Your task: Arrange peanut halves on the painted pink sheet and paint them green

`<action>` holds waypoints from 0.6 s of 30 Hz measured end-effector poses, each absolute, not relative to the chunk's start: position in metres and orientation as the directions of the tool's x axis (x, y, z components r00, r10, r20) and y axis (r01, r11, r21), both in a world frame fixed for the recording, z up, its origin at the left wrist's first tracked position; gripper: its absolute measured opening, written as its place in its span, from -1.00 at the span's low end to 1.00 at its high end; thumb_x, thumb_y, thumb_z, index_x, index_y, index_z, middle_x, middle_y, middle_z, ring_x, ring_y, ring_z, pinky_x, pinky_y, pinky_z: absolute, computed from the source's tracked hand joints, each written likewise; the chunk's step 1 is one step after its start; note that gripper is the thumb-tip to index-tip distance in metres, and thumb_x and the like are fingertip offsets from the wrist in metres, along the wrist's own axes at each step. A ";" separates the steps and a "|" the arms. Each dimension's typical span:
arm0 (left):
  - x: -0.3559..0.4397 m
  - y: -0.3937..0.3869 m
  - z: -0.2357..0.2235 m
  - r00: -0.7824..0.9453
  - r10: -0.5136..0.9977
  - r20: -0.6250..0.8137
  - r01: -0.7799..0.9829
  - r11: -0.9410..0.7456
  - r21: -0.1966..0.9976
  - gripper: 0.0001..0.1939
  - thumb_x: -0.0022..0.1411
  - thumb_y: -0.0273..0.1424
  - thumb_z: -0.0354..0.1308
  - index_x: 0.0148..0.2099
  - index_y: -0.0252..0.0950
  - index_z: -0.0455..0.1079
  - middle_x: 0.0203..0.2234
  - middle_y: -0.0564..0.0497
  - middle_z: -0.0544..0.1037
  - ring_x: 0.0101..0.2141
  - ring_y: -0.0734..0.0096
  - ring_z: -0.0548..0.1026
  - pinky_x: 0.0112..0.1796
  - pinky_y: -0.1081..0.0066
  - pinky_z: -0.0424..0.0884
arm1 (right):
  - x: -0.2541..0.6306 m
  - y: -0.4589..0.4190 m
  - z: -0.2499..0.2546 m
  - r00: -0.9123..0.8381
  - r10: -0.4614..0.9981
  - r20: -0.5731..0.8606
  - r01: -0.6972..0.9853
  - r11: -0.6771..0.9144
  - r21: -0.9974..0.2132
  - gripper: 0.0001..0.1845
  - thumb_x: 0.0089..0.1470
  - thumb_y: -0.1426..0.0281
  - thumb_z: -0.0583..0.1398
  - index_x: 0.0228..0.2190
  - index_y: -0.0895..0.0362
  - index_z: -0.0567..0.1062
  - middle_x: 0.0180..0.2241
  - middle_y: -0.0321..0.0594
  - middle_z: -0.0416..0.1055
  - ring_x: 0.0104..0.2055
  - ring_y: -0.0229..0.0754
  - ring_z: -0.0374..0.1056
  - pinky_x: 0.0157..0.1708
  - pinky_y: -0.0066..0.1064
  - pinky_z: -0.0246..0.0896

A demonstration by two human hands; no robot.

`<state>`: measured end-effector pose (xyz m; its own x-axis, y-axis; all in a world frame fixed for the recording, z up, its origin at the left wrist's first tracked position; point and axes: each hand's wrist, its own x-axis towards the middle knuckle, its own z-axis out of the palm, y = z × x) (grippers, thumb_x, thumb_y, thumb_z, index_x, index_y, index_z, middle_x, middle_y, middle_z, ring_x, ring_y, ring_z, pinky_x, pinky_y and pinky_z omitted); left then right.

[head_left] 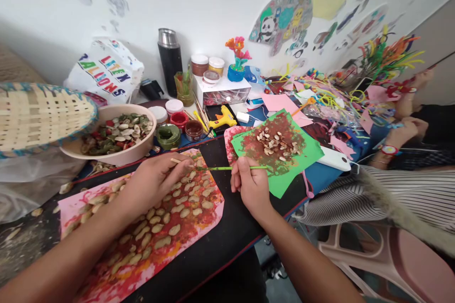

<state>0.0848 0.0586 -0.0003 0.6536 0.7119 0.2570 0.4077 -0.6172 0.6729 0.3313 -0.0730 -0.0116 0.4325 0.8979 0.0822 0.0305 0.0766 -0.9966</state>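
My left hand (159, 177) is closed over the pink sheet (209, 232), pinching a thin wooden-coloured stick (177, 161). Closed around a thin green stick (220, 168) is my right hand (250, 182), beside the green sheet. The two sticks meet just past my left fingertips; I cannot tell whether they are one piece. Whole peanuts (185, 199) are spread over red and orange paint on the pink sheet, partly hidden by my left arm. On the green sheet (280, 184), peanut shell pieces (272, 142) lie on brown paint.
Open paint jars (168, 136) stand behind the sheets, near a yellow glue gun (222, 117). A basin (106, 157) of painted shells and a woven basket (42, 109) are at left. Another person's hand (398, 137) and a plastic stool (415, 265) are at right.
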 end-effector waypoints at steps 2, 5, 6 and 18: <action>0.085 0.060 -0.002 0.652 0.715 0.252 0.410 -0.612 0.677 -0.16 0.71 0.38 -0.08 -0.09 -0.13 0.78 -0.04 -0.18 0.92 -0.10 0.04 0.87 0.02 0.22 0.77 | 0.331 -0.072 -0.009 0.436 0.896 0.087 0.029 0.083 -0.996 -0.15 0.42 -0.49 0.30 -0.44 -0.01 0.50 -0.70 -0.46 0.27 -0.69 -0.25 0.29 -0.62 -0.42 0.17; 0.085 0.060 -0.002 0.652 0.713 0.258 0.401 -0.613 0.681 -0.17 0.71 0.37 -0.08 -0.12 -0.12 0.76 -0.06 -0.17 0.91 -0.12 0.05 0.87 -0.01 0.23 0.77 | 0.330 -0.071 -0.008 0.452 0.888 0.088 0.035 0.081 -0.996 -0.15 0.42 -0.50 0.29 -0.44 -0.01 0.50 -0.69 -0.46 0.27 -0.69 -0.24 0.30 -0.61 -0.41 0.18; 0.085 0.060 -0.001 0.650 0.714 0.262 0.399 -0.613 0.681 -0.17 0.72 0.36 -0.08 -0.14 -0.12 0.75 -0.07 -0.17 0.91 -0.13 0.05 0.86 -0.02 0.23 0.77 | 0.330 -0.071 -0.008 0.457 0.885 0.084 0.032 0.078 -0.996 -0.15 0.42 -0.50 0.29 -0.44 -0.01 0.50 -0.69 -0.46 0.27 -0.69 -0.24 0.30 -0.62 -0.41 0.18; 0.090 0.062 -0.011 0.635 0.736 0.233 0.449 -0.598 0.664 -0.13 0.69 0.39 -0.10 -0.02 -0.14 0.82 -0.01 -0.20 0.91 -0.08 0.01 0.86 0.09 0.17 0.78 | 0.337 -0.072 -0.006 0.487 0.867 0.111 0.048 0.100 -0.994 -0.13 0.41 -0.52 0.28 -0.45 -0.01 0.48 -0.67 -0.44 0.28 -0.68 -0.23 0.29 -0.63 -0.41 0.19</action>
<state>0.0895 0.0623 -0.0112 0.6350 0.7365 0.2333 0.4495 -0.5978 0.6638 0.3368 -0.0717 -0.0057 0.4866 0.8665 0.1110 0.0484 0.1001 -0.9938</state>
